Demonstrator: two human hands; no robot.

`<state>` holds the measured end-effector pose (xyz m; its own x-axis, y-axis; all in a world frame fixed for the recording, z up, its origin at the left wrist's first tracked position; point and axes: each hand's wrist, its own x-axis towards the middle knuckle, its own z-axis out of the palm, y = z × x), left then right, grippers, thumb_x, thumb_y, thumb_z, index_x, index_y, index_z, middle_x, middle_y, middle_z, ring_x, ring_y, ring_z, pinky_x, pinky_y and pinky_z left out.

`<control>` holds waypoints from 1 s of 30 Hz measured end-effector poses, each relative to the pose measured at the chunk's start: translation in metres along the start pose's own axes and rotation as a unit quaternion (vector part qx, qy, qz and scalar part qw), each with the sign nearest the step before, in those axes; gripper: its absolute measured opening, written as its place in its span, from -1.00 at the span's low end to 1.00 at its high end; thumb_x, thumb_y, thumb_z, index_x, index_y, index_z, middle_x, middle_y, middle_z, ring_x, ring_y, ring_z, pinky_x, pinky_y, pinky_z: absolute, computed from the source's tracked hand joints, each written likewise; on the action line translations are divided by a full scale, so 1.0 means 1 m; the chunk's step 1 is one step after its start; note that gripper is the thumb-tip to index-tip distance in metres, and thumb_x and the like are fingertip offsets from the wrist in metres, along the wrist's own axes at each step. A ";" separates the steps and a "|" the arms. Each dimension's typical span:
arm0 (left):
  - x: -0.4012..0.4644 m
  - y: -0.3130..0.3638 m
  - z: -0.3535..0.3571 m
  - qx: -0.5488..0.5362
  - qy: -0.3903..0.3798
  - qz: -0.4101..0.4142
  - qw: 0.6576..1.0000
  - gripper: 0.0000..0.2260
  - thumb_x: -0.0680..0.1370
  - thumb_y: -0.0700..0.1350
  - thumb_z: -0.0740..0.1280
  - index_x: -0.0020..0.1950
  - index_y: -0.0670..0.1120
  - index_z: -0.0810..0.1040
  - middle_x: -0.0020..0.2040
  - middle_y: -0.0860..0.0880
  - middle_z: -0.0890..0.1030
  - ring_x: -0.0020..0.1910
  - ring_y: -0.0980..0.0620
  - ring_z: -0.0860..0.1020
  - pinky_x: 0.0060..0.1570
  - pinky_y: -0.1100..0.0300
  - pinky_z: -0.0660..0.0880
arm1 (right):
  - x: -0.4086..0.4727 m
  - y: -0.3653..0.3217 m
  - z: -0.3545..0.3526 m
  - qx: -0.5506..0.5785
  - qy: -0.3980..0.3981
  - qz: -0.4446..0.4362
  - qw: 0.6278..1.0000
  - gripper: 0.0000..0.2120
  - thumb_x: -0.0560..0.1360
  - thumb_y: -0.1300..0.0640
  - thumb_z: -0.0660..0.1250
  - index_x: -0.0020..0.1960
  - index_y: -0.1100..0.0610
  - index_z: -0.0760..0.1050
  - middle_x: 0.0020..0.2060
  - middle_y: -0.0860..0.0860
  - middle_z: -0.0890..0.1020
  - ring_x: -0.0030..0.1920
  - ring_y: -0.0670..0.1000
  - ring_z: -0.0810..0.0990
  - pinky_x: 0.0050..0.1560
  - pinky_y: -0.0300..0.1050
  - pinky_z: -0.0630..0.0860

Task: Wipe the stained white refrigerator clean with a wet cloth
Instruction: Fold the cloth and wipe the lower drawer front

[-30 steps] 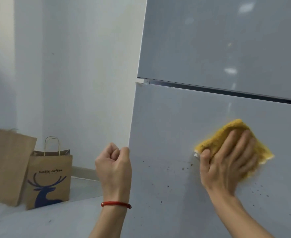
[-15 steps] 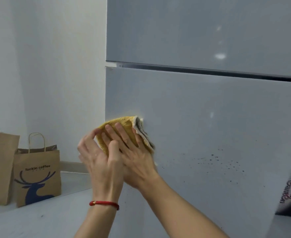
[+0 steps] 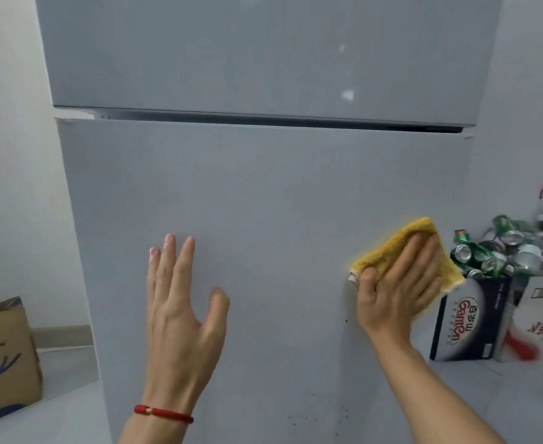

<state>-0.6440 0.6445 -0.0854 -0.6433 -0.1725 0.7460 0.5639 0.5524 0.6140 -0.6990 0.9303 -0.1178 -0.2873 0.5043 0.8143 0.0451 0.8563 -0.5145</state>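
The right hand [image 3: 398,290] has the yellow cloth [image 3: 401,248] pressed flat against the lower door of the white refrigerator [image 3: 263,203], out near the door's right edge, with the fingers spread over the fabric and the thumb curled round its lower left corner, so the cloth is gripped as well as pushed. The left hand [image 3: 180,312] is up in front of the same door, fingers straight and slightly fanned, holding nothing; whether the fingertips actually touch the panel is hard to tell. That cloth looks soft, light and floppy, probably damp, so it should fold and bunch readily; a broad palm over the middle with the thumb pinning an edge seems the sensible hold. The door itself looks smooth, hard and glossy, likely slippery once wet, which should let the cloth glide. Dark specks [image 3: 315,415] remain low on the door beneath the hands, so by my reading the job is only partly done. Compared with half a second ago, the cloth has swept from the door's left edge right across to the right side, the left hand has come off the cloth, and the view has swung to take in a box of crushed cans [image 3: 484,254] on the floor and only the corner of a paper bag [image 3: 4,357].
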 end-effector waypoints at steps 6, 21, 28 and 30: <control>0.001 0.020 -0.002 -0.032 -0.041 0.027 0.998 -0.32 0.56 -0.14 0.36 0.62 0.17 0.19 0.62 0.29 0.09 0.58 0.37 -0.09 0.43 0.41 -0.04 | 0.034 -0.031 -0.017 0.167 -0.014 0.318 0.933 -0.10 0.46 -0.22 -0.06 0.67 0.05 -0.33 0.67 0.03 -0.28 0.66 0.09 -0.28 0.60 0.34 -0.23; -0.001 0.061 0.006 -0.070 -0.055 0.042 0.995 -0.10 0.51 -0.27 0.38 0.59 0.40 0.00 0.53 0.46 0.14 0.58 0.33 0.06 0.19 0.71 0.09 | 0.051 0.024 -0.026 0.069 -0.068 0.113 0.989 -0.16 0.49 -0.44 -0.16 0.61 -0.17 -0.46 0.65 -0.05 -0.32 0.67 0.10 -0.23 0.50 0.47 -0.22; 0.022 0.047 -0.022 -0.069 0.005 0.023 0.997 -0.18 0.52 -0.25 0.38 0.59 0.33 0.09 0.57 0.45 0.06 0.55 0.42 0.02 0.40 0.40 0.09 | 0.053 -0.026 -0.030 0.015 -0.104 0.046 0.993 -0.22 0.51 -0.35 -0.24 0.55 -0.13 -0.58 0.63 0.08 -0.39 0.63 0.19 -0.36 0.49 0.58 -0.18; 0.026 0.044 -0.030 -0.065 0.014 0.029 0.997 -0.16 0.52 -0.26 0.39 0.60 0.33 0.07 0.56 0.49 0.00 0.57 0.39 0.01 0.36 0.39 0.11 | 0.070 -0.071 -0.030 0.004 -0.114 -0.029 0.993 -0.19 0.52 -0.28 -0.16 0.62 -0.06 -0.46 0.63 0.11 -0.37 0.62 0.23 -0.37 0.46 0.62 -0.20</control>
<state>-0.6204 0.6396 -0.0311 -0.5937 -0.1660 0.7874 0.6642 0.4512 0.5960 -0.6937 0.9081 -0.0159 -0.4992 0.4155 0.7604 0.0149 0.8815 -0.4719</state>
